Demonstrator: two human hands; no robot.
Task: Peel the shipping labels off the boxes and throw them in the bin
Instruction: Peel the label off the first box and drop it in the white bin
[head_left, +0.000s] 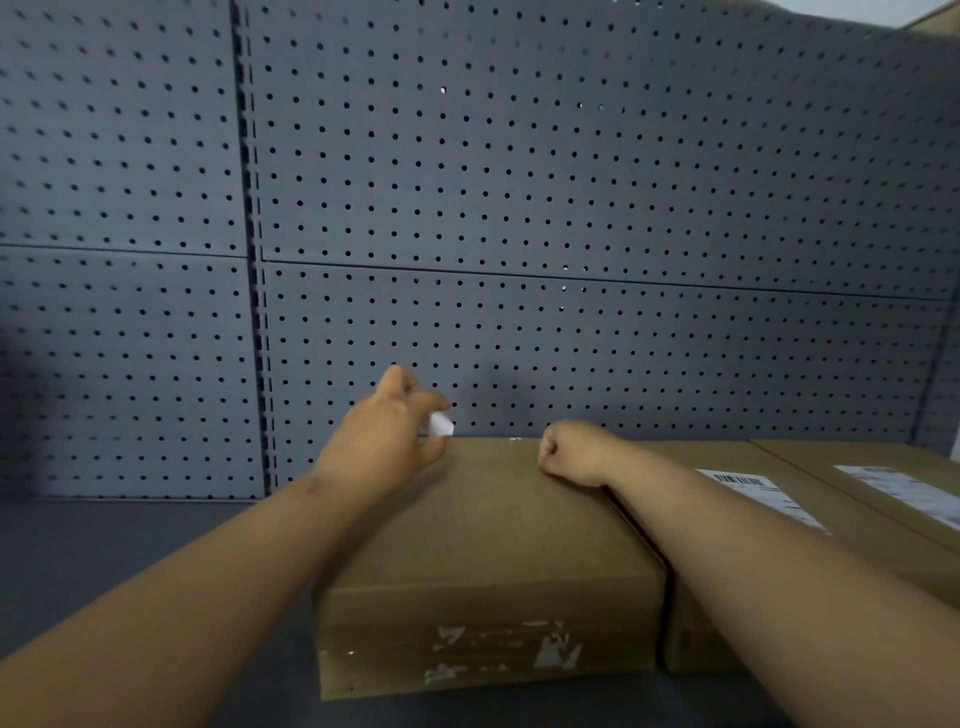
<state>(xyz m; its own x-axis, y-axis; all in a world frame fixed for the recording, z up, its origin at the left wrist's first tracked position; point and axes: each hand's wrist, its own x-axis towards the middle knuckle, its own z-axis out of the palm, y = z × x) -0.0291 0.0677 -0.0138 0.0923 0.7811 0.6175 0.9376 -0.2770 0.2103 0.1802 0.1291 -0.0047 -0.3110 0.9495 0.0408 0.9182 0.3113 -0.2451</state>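
A brown cardboard box (483, 540) lies in front of me, with torn white label remnants (519, 649) on its near side. My left hand (389, 431) reaches over the box's far left corner and pinches a small white scrap of label (440, 425) between thumb and fingers. My right hand (571, 452) is a closed fist resting on the box's far top edge. To the right sit two more boxes, one with a barcode shipping label (758, 493) and the other with a second label (904, 493). No bin is in view.
A grey pegboard wall (519, 182) stands close behind the boxes. The boxes rest on a dark grey shelf surface (130, 545) that extends to the left. My right forearm lies across the gap between the first and second box.
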